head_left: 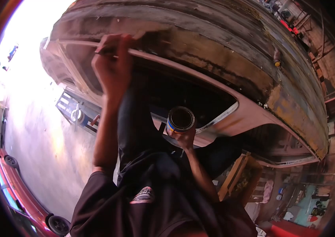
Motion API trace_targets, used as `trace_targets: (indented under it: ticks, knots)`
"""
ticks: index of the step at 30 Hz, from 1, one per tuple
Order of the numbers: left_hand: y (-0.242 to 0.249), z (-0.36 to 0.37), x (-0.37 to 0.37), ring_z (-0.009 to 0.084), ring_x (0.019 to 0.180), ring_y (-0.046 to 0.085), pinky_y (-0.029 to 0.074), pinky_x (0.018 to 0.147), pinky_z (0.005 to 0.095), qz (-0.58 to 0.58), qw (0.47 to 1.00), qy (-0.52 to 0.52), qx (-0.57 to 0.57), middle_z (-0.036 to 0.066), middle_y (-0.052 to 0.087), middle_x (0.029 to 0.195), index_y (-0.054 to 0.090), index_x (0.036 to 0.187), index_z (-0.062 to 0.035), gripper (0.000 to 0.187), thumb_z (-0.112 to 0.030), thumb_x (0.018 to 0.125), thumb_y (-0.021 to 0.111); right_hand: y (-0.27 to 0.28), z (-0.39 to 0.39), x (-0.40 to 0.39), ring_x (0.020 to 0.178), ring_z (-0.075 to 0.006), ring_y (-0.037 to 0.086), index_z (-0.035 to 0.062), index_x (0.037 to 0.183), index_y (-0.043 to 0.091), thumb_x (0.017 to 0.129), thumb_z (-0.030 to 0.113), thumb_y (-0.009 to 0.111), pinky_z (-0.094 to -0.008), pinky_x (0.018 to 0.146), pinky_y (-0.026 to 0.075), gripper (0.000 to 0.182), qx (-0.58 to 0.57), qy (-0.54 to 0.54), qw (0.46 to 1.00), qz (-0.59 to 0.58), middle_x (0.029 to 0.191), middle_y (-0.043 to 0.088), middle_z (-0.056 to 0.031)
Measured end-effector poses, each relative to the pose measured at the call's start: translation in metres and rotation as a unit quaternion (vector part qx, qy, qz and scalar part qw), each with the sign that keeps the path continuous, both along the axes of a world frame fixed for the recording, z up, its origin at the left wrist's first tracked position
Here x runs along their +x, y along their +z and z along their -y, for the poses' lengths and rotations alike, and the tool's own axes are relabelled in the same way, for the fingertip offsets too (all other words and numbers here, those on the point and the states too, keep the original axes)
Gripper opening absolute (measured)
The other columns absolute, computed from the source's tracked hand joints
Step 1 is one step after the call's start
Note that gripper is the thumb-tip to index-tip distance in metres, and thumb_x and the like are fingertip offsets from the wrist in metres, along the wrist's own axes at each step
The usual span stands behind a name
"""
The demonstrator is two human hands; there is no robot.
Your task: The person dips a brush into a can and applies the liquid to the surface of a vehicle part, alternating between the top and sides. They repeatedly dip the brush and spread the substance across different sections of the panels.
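1. Plainly, our left hand (114, 65) has its fingers bent in at the roof edge (155, 58). A small dark shape shows at them, but the hand is blurred and we cannot tell whether it is gripped or how far the fingers are apart.
2. Our right hand (185, 138) is wrapped around the lower side of a can (181, 118), which sits in that grip with its dark round top facing us. The can is nearer our body than the left hand and to its right.
3. Just beyond the can we see the dark window opening (187, 93). Its pale frame curves past the can's right side.
4. The worn, patchy roof (219, 51) spreads beyond both hands. Left of our left hand, and well apart, the pale floor (51, 130) reaches towards a red car (29, 189).
5. We see blue and yellow on the can's label, but can read no words there. Nearer us than both hands, the shirt emblem (143, 195) bears pale lettering too small to make out.
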State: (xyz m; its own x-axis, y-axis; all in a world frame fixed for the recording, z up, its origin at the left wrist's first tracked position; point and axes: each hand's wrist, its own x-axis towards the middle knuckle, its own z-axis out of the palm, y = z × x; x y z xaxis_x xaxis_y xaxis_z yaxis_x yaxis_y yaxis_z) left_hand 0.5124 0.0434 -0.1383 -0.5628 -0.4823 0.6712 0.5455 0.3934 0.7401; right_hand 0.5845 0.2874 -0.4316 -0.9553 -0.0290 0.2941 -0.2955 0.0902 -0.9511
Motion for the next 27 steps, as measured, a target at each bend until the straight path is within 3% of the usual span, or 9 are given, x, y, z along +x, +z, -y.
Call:
trace_targets:
  ticks: [3, 6, 9, 11, 15, 19, 21, 27]
  knots:
    - [0.001, 0.054, -0.009, 0.0177, 0.071, 0.069, 0.051, 0.063, 0.0277, -0.025, 0.973, 0.192, -0.123, 0.010, 0.073, 0.087, 0.073, 0.096, -0.0015, 0.010, -0.011, 0.096, 0.072, 0.004, 0.001, 0.001, 0.112, -0.0237, 0.064, 0.0013, 0.136, 0.042, 0.064, 0.015, 0.097, -0.0398, 0.100, 0.053, 0.091, -0.017, 0.004, 1.000, -0.006, 0.125, 0.062, -0.0124]
    - [-0.003, 0.058, -0.015, 0.0189, 0.083, 0.072, 0.055, 0.068, 0.0338, -0.088, 0.926, 0.284, -0.233, 0.009, 0.076, 0.098, 0.074, 0.098, -0.0021, 0.009, -0.011, 0.098, 0.070, 0.010, 0.007, 0.002, 0.112, -0.0221, 0.064, 0.0013, 0.135, 0.043, 0.064, 0.013, 0.096, -0.0395, 0.100, 0.054, 0.090, -0.017, 0.008, 1.000, 0.007, 0.125, 0.063, -0.0116]
    - [-0.008, 0.026, -0.013, 0.0282, 0.081, 0.072, 0.056, 0.069, 0.0384, -0.107, 0.939, 0.190, -0.267, 0.013, 0.073, 0.096, 0.073, 0.098, -0.0032, 0.005, -0.007, 0.094, 0.072, 0.016, 0.011, 0.000, 0.114, -0.0235, 0.064, 0.0021, 0.136, 0.040, 0.065, 0.017, 0.097, -0.0402, 0.100, 0.053, 0.092, 0.007, 0.011, 1.000, 0.004, 0.126, 0.061, -0.0128]
    - [-0.008, -0.009, -0.005, 0.0291, 0.076, 0.070, 0.055, 0.065, 0.0369, -0.125, 0.947, 0.105, -0.275, 0.013, 0.070, 0.088, 0.072, 0.097, -0.0026, 0.008, -0.003, 0.090, 0.075, 0.017, 0.013, 0.001, 0.114, -0.0243, 0.063, 0.0025, 0.137, 0.040, 0.066, 0.019, 0.097, -0.0404, 0.101, 0.053, 0.093, 0.025, 0.011, 1.000, 0.002, 0.127, 0.060, -0.0134]
    - [-0.003, -0.055, 0.024, 0.0244, 0.069, 0.066, 0.052, 0.059, 0.0319, -0.139, 0.971, -0.099, -0.167, 0.012, 0.066, 0.082, 0.070, 0.099, -0.0002, 0.018, 0.005, 0.083, 0.078, 0.018, 0.016, 0.003, 0.115, -0.0247, 0.063, 0.0027, 0.137, 0.040, 0.066, 0.020, 0.096, -0.0401, 0.101, 0.052, 0.092, 0.047, -0.017, 0.999, -0.006, 0.128, 0.060, -0.0132]
    - [-0.028, -0.042, 0.046, 0.0192, 0.064, 0.059, 0.050, 0.062, 0.0311, -0.178, 0.969, -0.149, -0.089, 0.011, 0.067, 0.083, 0.069, 0.101, 0.0010, 0.011, -0.003, 0.091, 0.074, 0.019, 0.014, 0.004, 0.116, -0.0260, 0.063, 0.0021, 0.139, 0.040, 0.066, 0.020, 0.096, -0.0404, 0.103, 0.051, 0.094, 0.065, -0.036, 0.997, -0.004, 0.129, 0.061, -0.0138]
    - [-0.053, -0.025, 0.057, 0.0174, 0.065, 0.056, 0.048, 0.063, 0.0302, -0.139, 0.971, -0.172, -0.094, 0.010, 0.066, 0.081, 0.068, 0.101, 0.0019, 0.012, -0.008, 0.095, 0.070, 0.007, 0.008, 0.000, 0.117, -0.0269, 0.063, 0.0015, 0.141, 0.039, 0.066, 0.020, 0.095, -0.0408, 0.104, 0.051, 0.096, 0.075, -0.036, 0.996, -0.029, 0.130, 0.061, -0.0144]
    - [-0.122, -0.017, 0.080, 0.0101, 0.063, 0.055, 0.044, 0.058, 0.0240, 0.171, 0.957, -0.222, -0.072, 0.007, 0.065, 0.076, 0.067, 0.102, 0.0019, 0.009, -0.006, 0.098, 0.067, 0.007, 0.008, -0.001, 0.120, -0.0285, 0.062, 0.0001, 0.146, 0.035, 0.064, 0.014, 0.093, -0.0408, 0.106, 0.051, 0.102, 0.087, -0.047, 0.995, -0.032, 0.132, 0.061, -0.0157]
